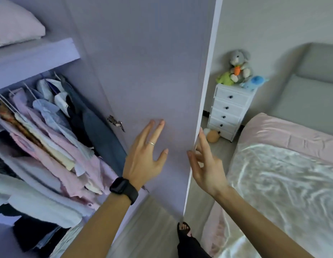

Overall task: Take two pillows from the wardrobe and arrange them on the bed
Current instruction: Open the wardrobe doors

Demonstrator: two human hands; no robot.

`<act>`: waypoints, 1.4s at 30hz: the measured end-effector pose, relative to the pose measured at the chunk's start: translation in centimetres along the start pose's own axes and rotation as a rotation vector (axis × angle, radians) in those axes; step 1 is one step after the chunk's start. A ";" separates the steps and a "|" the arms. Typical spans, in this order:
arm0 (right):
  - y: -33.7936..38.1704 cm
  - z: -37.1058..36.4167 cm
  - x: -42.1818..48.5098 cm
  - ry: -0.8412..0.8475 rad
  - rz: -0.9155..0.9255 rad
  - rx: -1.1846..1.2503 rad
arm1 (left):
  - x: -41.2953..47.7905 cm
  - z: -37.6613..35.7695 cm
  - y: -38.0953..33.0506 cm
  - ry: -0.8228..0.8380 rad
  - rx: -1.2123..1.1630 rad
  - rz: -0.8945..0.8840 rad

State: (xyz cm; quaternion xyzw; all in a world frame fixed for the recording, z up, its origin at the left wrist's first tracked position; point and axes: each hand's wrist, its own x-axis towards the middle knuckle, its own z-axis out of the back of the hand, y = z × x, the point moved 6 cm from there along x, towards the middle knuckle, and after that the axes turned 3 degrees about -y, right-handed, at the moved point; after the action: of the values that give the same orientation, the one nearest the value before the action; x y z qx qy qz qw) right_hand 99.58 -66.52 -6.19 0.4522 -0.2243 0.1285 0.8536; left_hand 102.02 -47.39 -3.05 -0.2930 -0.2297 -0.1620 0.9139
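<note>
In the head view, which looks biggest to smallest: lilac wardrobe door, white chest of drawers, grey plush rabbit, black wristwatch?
1. lilac wardrobe door
2. white chest of drawers
3. grey plush rabbit and black wristwatch look alike; the watch is nearer, so unranked.

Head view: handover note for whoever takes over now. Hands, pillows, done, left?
Left hand: open, fingers spread at the inner face of the wardrobe door.
Right hand: at the door's edge, thumb and fingers either side; grip unclear.
Pink pillow: on the top shelf; only one in view.
Bed: no pillow on the visible part.
Done: door open. Left: take both pillows, arrange them.
</note>
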 end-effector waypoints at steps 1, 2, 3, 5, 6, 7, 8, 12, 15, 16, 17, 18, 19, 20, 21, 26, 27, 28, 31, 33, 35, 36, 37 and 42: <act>-0.6 0.1 0.5 -0.021 -0.013 -0.014 | 0.4 -0.6 -0.1 0.001 0.027 -0.017; -1.0 0.2 0.9 -0.037 -0.021 -0.025 | 0.8 -1.1 -0.1 -0.001 0.051 -0.030; -1.4 0.1 1.2 -0.047 -0.029 -0.032 | 1.1 -1.6 0.0 -0.003 0.076 -0.038; -2.3 0.0 1.6 -0.075 -0.046 -0.051 | 1.6 -2.5 0.2 -0.001 0.130 -0.056; -2.7 0.0 1.8 -0.102 -0.052 -0.067 | 1.8 -2.9 0.4 0.005 0.159 -0.069; -3.2 0.1 2.1 -0.132 -0.062 -0.082 | 2.0 -3.3 0.5 0.014 0.186 -0.080; -3.5 0.1 2.4 -0.159 -0.071 -0.090 | 2.2 -3.7 0.6 0.019 0.208 -0.085; -3.8 0.1 3.3 -0.212 -0.071 -0.100 | 2.9 -4.6 0.8 0.028 0.247 -0.082; -3.8 0.0 3.0 -0.230 -0.061 -0.124 | 2.8 -5.4 1.3 0.049 0.250 -0.065; -3.7 0.1 2.9 -0.238 -0.074 -0.128 | 2.7 -5.6 1.2 0.049 0.243 -0.068; -3.5 0.1 2.7 -0.252 -0.089 -0.125 | 2.6 -5.8 1.1 0.049 0.234 -0.070; -3.3 0.1 2.6 -0.272 -0.099 -0.108 | 2.5 -5.8 1.2 0.049 0.225 -0.072; -3.1 0.0 2.4 -0.301 -0.105 -0.072 | 2.3 -5.7 1.4 0.045 0.216 -0.076; -3.0 0.1 2.0 -0.342 -0.111 -0.037 | 2.3 -5.5 1.6 0.039 0.209 -0.081; -3.1 0.1 1.4 -0.389 -0.112 -0.020 | 2.2 -5.2 1.9 0.035 0.205 -0.083; -1.0 -3.3 -1.7 -0.272 0.058 -0.354 | 0.6 -3.6 5.0 0.069 0.201 0.003; -0.3 -4.7 -1.8 -0.182 0.090 -0.403 | 0.0 -3.4 6.2 0.104 0.204 0.044; 0.3 -6.1 -1.8 -0.092 0.087 -0.421 | -0.6 -3.1 7.4 0.140 0.211 0.092; 2.2 -10.4 -0.3 0.138 0.035 -0.376 | -2.8 -0.7 11.4 0.188 0.228 0.248; 3.9 -13.4 1.5 0.248 0.050 -0.337 | -4.0 2.4 13.8 0.154 0.257 0.339; 6.3 -16.4 3.4 0.319 0.095 -0.288 | -5.3 6.3 15.9 0.096 0.300 0.425; 7.7 -17.8 4.3 0.344 0.126 -0.256 | -5.9 8.4 16.7 0.062 0.319 0.470; 9.2 -19.2 5.2 0.366 0.155 -0.221 | -6.7 10.6 17.4 0.025 0.336 0.513; 16.9 -25.2 7.2 0.458 0.321 -0.061 | -11.0 21.4 18.7 -0.154 0.429 0.678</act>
State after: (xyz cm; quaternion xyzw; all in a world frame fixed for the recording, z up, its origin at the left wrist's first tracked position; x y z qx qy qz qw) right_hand 105.40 -36.04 -2.89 0.3440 -0.0982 0.3542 0.8640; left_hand 93.85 -18.02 -1.90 -0.1660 -0.2165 0.2224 0.9360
